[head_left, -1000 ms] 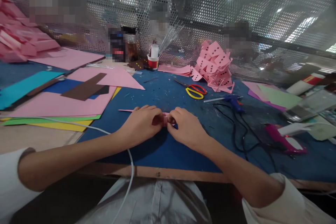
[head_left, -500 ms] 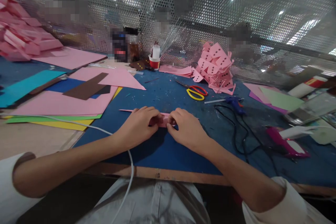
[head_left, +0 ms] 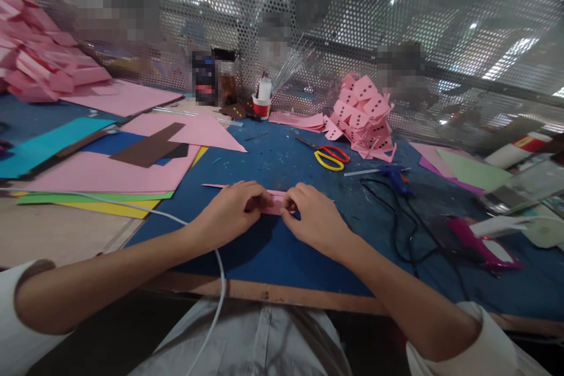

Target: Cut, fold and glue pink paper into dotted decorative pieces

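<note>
Between my hands, a narrow strip of pink paper (head_left: 277, 202) lies crosswise just above the blue table mat (head_left: 264, 252). My left hand (head_left: 238, 208) curls over its left part, fingers closed on the paper. With thumb and fingertips, my right hand (head_left: 312, 214) pinches the same strip a little to the right. A pointed pink end sticks out past the left hand. Most of the strip is hidden under the fingers. Scissors (head_left: 330, 155) with red and yellow handles lie beyond the right hand.
A blue glue gun (head_left: 394, 177) with a black cord lies right. Coloured paper sheets (head_left: 110, 173) are stacked left. Dotted pink cutouts (head_left: 363, 117) pile up at the back near a paper cup (head_left: 261, 107). A white cable (head_left: 220, 276) crosses the table's front edge.
My left hand's fingertips have shifted slightly left along the pink strip, showing a bit more paper between the hands. The right hand keeps its pinch. The view has shifted slightly.
</note>
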`<action>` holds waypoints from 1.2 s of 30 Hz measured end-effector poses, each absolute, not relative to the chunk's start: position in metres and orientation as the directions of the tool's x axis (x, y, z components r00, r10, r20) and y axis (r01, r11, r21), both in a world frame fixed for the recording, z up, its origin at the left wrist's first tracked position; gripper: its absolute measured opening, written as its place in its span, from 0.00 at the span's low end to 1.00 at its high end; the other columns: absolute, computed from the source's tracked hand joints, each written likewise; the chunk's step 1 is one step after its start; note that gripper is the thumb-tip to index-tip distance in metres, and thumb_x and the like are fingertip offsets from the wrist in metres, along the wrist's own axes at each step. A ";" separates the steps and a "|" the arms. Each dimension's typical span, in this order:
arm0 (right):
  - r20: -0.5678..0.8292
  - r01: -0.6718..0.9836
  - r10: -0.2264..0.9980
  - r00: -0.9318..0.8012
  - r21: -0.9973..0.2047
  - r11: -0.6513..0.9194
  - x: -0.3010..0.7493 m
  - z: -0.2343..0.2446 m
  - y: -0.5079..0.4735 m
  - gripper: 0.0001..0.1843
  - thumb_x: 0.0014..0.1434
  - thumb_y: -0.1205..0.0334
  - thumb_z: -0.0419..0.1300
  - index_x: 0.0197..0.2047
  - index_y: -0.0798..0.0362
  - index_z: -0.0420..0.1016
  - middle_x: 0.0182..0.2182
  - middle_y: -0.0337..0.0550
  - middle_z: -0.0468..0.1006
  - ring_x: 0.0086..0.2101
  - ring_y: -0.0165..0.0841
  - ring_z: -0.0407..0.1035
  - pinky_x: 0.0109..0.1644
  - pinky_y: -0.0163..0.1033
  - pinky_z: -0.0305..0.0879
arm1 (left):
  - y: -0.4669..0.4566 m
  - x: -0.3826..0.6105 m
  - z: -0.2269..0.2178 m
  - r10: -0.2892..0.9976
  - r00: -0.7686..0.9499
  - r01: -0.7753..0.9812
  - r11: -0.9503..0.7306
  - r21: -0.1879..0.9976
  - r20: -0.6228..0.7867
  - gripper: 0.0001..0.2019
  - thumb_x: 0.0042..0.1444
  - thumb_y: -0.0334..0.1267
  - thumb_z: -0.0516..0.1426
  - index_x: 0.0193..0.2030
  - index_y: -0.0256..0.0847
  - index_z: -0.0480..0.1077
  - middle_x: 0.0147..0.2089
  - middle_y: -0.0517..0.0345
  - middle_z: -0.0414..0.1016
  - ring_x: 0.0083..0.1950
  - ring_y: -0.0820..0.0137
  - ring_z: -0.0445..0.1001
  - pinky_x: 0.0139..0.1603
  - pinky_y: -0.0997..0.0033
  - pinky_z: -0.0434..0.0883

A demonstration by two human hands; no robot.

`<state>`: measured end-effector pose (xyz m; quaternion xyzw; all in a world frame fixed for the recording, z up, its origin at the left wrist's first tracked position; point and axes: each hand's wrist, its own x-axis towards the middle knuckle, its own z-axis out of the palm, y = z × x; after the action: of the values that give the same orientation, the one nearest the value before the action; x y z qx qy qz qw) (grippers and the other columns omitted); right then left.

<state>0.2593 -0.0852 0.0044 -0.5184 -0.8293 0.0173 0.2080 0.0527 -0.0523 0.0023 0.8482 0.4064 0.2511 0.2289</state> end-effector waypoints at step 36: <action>0.323 0.842 0.871 -0.370 -0.279 0.461 0.260 0.012 -0.087 0.04 0.64 0.64 0.55 0.37 0.51 0.70 0.36 0.41 0.74 0.37 0.33 0.66 0.41 0.37 0.60 | -0.021 0.036 0.008 0.771 0.577 0.673 -0.636 0.378 0.270 0.15 0.58 0.31 0.52 0.49 0.44 0.75 0.53 0.54 0.75 0.55 0.60 0.70 0.61 0.55 0.62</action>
<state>0.2596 -0.0873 0.0124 -0.5179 -0.8270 0.0334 0.2164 0.0359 -0.0215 0.0082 0.8802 0.4099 0.2082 0.1178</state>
